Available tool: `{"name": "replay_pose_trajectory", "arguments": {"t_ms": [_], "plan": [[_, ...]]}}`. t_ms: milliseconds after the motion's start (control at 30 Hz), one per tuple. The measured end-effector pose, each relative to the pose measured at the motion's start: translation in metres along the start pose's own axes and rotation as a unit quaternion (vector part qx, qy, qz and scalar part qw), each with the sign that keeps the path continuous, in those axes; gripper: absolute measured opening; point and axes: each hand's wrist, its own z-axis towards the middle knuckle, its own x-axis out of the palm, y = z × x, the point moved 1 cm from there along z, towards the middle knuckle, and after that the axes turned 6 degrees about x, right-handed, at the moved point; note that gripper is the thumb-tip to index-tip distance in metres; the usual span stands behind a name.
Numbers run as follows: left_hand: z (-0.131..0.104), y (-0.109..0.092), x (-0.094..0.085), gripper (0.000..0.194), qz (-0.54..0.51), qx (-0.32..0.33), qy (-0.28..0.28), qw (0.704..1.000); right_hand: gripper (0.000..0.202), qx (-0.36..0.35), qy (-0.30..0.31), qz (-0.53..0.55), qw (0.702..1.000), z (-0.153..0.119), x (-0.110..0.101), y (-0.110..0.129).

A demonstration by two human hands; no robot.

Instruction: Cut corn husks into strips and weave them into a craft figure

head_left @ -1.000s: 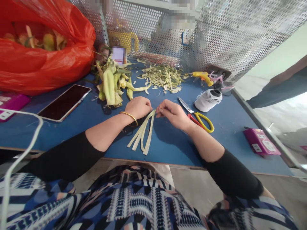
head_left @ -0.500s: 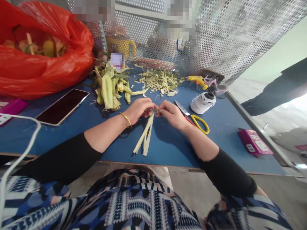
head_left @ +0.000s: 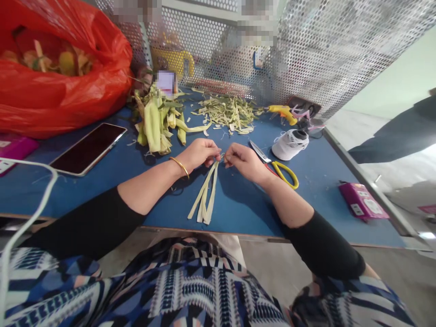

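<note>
Pale corn husk strips (head_left: 211, 193) hang down toward the table's front edge, spread apart at their lower ends. Their joined top is pinched in the fingertips of my left hand (head_left: 200, 154), which wears a gold bangle. Just to the right, my right hand (head_left: 243, 161) is closed in a pinch near that same top end. What it holds is too small to make out. Scissors (head_left: 285, 175) with yellow and red handles lie beside my right hand, blades partly apart. Behind them sits a cone of white thread (head_left: 289, 145).
Whole husks (head_left: 153, 127) are heaped behind my left hand, with shredded husk (head_left: 231, 113) beside them. A red plastic bag (head_left: 68, 97) and a phone (head_left: 90, 150) are at left. A yellow glue gun (head_left: 283, 112) lies back right, a pink box (head_left: 363, 200) front right. Perforated metal stands behind.
My hands have drawn slightly apart at the top of the strips. The strips' lower ends have fanned out, showing more separate strands.
</note>
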Motion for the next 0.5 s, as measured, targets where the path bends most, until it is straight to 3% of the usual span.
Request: {"name": "replay_pose_trajectory", "arguments": {"t_ms": [267,400,500], "plan": [[0.0,0.001,-0.007,0.003,-0.028,-0.064,0.018,0.997,0.012,0.01,-0.011,0.102,0.995,0.0,-0.006,0.008],[-0.001,0.003,-0.004,0.007,0.024,-0.035,0.041,0.998,0.013,0.071,-0.014,0.186,0.98,-0.002,-0.001,0.01],[-0.002,0.005,0.001,0.008,0.066,0.009,0.039,0.997,0.014,0.08,-0.021,0.259,0.962,-0.002,0.002,0.011]]}}
